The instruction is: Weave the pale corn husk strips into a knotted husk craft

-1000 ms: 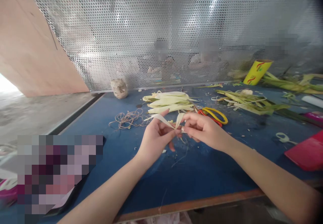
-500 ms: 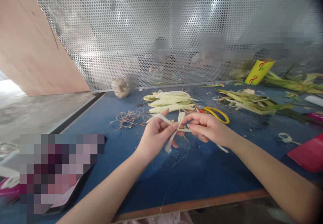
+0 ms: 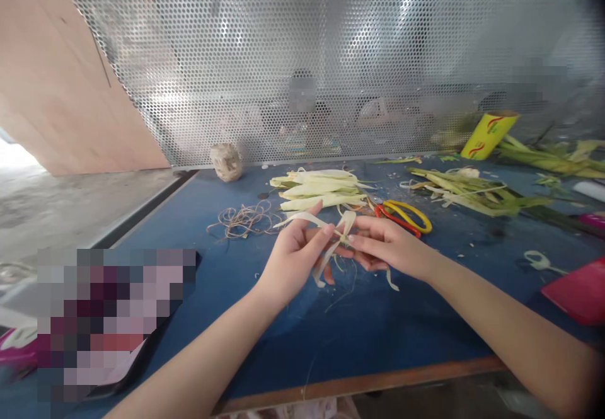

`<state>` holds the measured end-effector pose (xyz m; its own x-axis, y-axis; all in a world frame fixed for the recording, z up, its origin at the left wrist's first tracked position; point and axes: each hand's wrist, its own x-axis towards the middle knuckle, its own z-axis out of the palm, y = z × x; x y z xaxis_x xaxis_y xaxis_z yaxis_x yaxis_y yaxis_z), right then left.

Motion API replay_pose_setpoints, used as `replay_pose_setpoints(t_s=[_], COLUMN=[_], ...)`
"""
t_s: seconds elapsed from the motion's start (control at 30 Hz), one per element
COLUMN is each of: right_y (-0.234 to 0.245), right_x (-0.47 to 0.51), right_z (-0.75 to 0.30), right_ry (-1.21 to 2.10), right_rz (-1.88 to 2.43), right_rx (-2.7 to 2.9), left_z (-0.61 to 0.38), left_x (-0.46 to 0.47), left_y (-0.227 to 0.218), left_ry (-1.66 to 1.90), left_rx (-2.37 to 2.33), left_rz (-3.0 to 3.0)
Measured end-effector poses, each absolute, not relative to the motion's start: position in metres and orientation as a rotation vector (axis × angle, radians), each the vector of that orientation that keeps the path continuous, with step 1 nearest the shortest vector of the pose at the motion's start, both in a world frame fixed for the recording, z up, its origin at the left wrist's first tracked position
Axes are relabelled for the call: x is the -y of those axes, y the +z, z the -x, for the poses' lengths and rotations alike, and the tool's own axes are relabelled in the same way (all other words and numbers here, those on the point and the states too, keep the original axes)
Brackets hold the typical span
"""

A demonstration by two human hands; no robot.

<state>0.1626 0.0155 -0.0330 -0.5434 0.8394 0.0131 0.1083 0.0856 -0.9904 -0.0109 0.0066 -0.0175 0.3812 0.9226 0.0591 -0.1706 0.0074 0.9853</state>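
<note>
My left hand (image 3: 297,252) pinches a pale strip of corn husk (image 3: 348,220) between thumb and fingers. My right hand (image 3: 394,247) grips the same strip where it crosses itself, its thumb on the crossing. A small loop stands up between the two hands, and loose ends hang below them and stretch out to the left. Some of the fingers are hidden behind the strip. Just beyond lies a bundle of pale green husks (image 3: 321,187). Scissors (image 3: 409,214) with red and yellow handles rest by my right hand.
Tangled thin twine (image 3: 246,220) lies left of the hands. A whitish lump (image 3: 225,162) stands by the perforated metal screen (image 3: 265,41). Green leaves (image 3: 482,192), a yellow tube (image 3: 489,135) and a red object (image 3: 579,293) are on the right. A blurred-out device (image 3: 127,368) lies front left.
My right hand has drawn closer to my left, its thumb now on the strip's crossing. The strip's right tail has swung left. More of the scissors' red handle shows.
</note>
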Motion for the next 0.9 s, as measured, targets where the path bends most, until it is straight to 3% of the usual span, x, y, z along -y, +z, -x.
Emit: replay_pose_setpoints(t_s=[0.5, 0.73, 0.9], right_y=[-0.0381, -0.0367, -0.0341], right_x=[-0.0148, -0.0174, -0.015], right_z=[-0.1554, -0.1564, -0.1545], right_ry=[1.479, 0.997, 0.951], right_rz=[0.9, 1.068, 1.017], right_rx=[1.646, 1.629, 1.592], left_z=[0.0109, 0.0089, 0.0074], left_x=[-0.0025, -0.0029, -0.0033], left_y=[-0.0166, -0.0177, -0.0212], left_ry=[1.1, 1.108, 1.115], left_rx=[-0.856, -0.852, -0.806], left_rz=[-1.342, -1.311, -1.322])
